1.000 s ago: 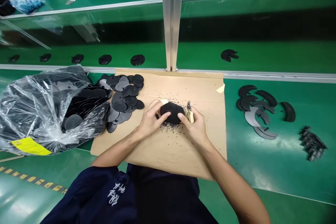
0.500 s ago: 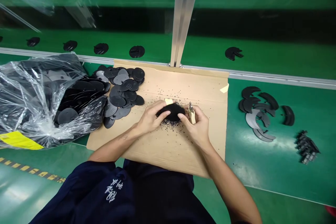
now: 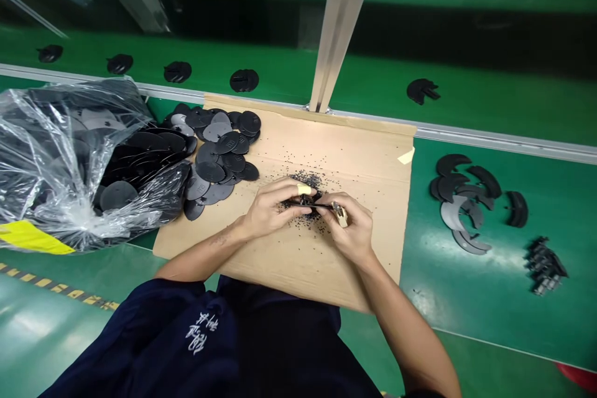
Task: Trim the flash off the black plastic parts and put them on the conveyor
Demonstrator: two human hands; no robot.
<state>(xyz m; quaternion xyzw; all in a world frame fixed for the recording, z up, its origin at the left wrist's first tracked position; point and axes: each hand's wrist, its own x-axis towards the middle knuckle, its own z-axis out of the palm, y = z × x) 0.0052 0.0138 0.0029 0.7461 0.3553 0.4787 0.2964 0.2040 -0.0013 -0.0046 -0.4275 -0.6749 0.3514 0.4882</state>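
My left hand pinches one side of a black plastic disc, which is turned nearly edge-on. A yellow wrap covers one of its fingertips. On the other side, my right hand grips the disc's edge between thumb and fingers. Tucked in that same hand is a pair of nippers with a metal head and pale yellow handles. Below and around the disc, small black scraps are scattered over the cardboard sheet.
At the left lie a heap of black discs and a clear plastic bag full of them. Curved black pieces and small black parts rest at the right. A metal post stands behind the cardboard.
The disc has been tilted from showing its broad face to nearly edge-on. The nippers have turned within my right hand. The view has shifted slightly.
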